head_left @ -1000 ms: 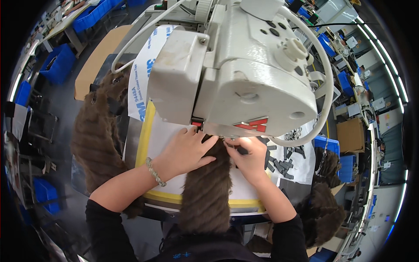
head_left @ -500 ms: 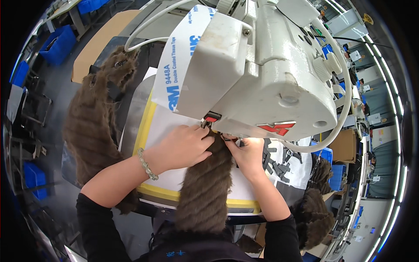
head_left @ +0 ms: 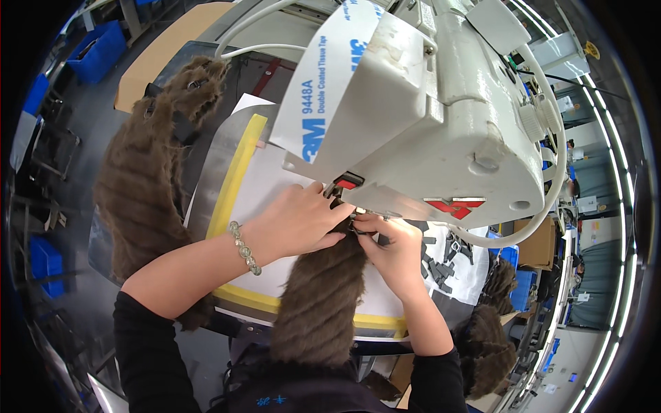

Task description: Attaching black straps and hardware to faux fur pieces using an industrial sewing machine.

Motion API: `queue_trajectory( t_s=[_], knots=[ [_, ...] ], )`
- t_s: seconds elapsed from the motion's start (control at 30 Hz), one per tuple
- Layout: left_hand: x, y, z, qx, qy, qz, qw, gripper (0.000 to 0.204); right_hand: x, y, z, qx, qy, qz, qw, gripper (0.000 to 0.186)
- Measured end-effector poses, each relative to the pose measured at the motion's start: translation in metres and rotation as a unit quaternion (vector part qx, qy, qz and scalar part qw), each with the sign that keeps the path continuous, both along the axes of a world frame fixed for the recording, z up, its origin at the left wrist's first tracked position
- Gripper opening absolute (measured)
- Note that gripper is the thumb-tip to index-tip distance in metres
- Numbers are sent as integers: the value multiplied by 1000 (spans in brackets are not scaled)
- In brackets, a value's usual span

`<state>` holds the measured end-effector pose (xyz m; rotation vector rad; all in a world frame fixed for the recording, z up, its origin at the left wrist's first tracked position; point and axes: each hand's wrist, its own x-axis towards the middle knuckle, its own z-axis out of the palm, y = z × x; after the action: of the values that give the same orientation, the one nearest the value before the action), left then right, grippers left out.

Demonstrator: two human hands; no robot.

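Shaggy, matt fur is seen on the strip [head_left: 318,310] at lower centre, smooth glossy paint on the machine [head_left: 420,165], upper right.

3+ fur pcs. [head_left: 320,303], 1 sewing mach. [head_left: 413,172], 1 bracelet [head_left: 242,249]

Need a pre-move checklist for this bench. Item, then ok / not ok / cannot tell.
1. Left hand steadying the fur strip: ok, it rests on the far end.
2. Right hand at that same end: ok, thumb and finger close together; what they pinch is too small to make out.
3. Hands clear of the sewing machine: cannot tell, both work close under it and the gap is hidden.
4. Wrists bare: not ok, a bead bracelet is on the left one.
5. Loose dark straps away from the fur strip: ok, they lie apart, to its right.
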<state>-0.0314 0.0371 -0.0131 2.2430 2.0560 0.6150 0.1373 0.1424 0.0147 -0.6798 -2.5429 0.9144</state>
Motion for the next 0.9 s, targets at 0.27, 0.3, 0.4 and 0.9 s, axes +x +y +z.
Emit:
queue_trajectory(
  t_s=[0.27, 0.3, 0.4, 0.9],
  knots=[
    [4, -5, 0, -11, 33, 11, 999, 37, 2, 3, -15, 67, 87, -59, 992, 17],
    [4, -5, -1, 2, 44, 13, 999, 37, 0, 5, -17, 68, 92, -57, 992, 17],
    [4, -6, -2, 8, 64, 12, 998, 40, -3, 10, -20, 71, 89, -43, 993, 17],
    [-9, -7, 3, -45, -12, -18, 999, 43, -15, 7, -11, 5, 30, -35, 999, 17]
  ],
)
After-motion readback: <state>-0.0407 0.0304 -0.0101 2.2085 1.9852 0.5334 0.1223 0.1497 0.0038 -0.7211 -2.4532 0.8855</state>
